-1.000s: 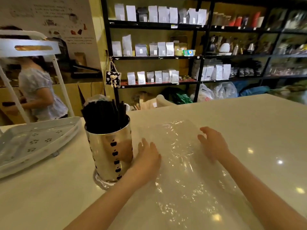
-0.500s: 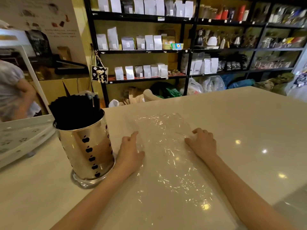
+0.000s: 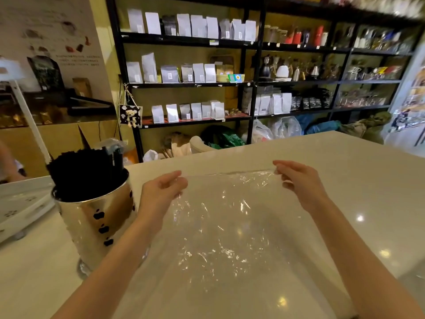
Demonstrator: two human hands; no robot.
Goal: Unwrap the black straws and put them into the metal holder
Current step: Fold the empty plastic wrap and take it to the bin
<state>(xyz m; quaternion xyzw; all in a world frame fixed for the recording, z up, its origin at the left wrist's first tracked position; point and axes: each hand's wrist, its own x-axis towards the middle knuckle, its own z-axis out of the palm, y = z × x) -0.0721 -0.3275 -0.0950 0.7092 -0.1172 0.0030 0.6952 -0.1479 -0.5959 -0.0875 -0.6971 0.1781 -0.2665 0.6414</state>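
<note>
Black straws [image 3: 86,171] stand packed upright in the metal holder [image 3: 96,217], their long axis near vertical with a slight lean away from us, ends pointing up. Holder and straws sit on the pale surface [image 3: 345,180] just beside our left hand [image 3: 161,192], on its outer side, near the forearm.

We hold both arms stretched forward over the surface, forearms converging from the lower corners. Our left hand is raised off the surface, palm turned inward, thumb and fingertips pinched on the far left corner of a clear plastic wrap [image 3: 225,226]. Our right hand [image 3: 301,183] mirrors it, palm inward, fingers curled and pinching the far right corner. So each grip is closed on the wrap, not on any straw.

Between the two hands the wrap's far edge runs taut and roughly level, lifted above the surface; from there the crinkled sheet slopes down toward us and lies between our forearms, glinting with ceiling light.

Beyond the left hand, past the holder, a white tray [image 3: 20,203] rests on the surface. Far ahead of both hands, black shelves [image 3: 188,84] carry rows of white pouches.
</note>
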